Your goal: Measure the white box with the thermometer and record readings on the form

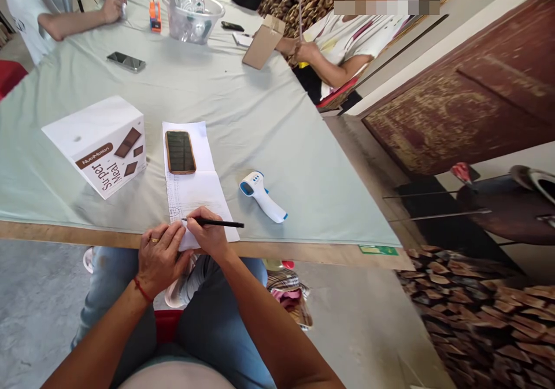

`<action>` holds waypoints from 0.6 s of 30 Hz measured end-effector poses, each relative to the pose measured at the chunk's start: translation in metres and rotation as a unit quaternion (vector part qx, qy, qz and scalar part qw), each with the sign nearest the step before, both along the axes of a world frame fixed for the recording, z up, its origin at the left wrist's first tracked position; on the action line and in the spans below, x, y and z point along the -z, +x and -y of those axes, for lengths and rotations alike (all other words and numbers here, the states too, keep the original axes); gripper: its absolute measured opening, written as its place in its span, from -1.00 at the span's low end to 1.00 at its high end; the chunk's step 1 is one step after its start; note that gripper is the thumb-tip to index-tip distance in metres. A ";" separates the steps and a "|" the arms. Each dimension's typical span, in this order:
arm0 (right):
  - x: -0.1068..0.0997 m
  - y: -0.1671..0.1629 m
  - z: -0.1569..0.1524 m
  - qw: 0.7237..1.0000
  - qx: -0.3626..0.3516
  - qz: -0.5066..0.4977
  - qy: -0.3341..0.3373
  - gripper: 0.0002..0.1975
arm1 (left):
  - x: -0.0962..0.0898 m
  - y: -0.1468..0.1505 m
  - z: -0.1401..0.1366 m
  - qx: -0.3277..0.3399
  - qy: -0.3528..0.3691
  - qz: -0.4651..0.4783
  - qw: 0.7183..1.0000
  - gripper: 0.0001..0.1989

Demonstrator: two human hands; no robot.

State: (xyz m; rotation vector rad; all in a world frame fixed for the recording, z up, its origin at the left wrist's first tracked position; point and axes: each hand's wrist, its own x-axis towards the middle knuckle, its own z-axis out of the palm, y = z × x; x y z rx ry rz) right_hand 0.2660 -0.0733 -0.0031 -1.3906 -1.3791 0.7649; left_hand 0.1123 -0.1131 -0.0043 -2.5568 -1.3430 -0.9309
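Observation:
My right hand (208, 233) grips a black pen (228, 223), its tip on the lower left part of a white notebook (206, 189). Small writing and a circled mark show along that page's left side. Flat at the notebook's lower left edge rests my left hand (160, 256), fingers stretched out, a ring on one and a red cord at the wrist. On the notebook's upper part lies a phone (181, 152) in an orange-brown case. To the right is a white and blue infrared thermometer (263, 197). A white NutriMotion box (104, 152) stands on the left.
Farther back on the cloth-covered table (295, 146) are another phone (126, 62), an orange tape dispenser (155, 15), a clear basin (194, 22) with plastic bottles and a cardboard box (264, 42). People sit at the far left and far right. Firewood (489, 319) is stacked at lower right.

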 end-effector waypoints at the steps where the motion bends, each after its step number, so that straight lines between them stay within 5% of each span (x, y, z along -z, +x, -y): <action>1: 0.000 0.000 0.000 1.000 0.001 0.000 0.002 -0.87 | 0.000 0.000 0.000 0.001 0.003 0.000 1.000 -0.63; 18: 0.002 0.000 -0.001 1.000 0.015 -0.008 0.019 -0.87 | -0.001 0.000 -0.001 0.002 0.011 -0.001 1.000 -0.63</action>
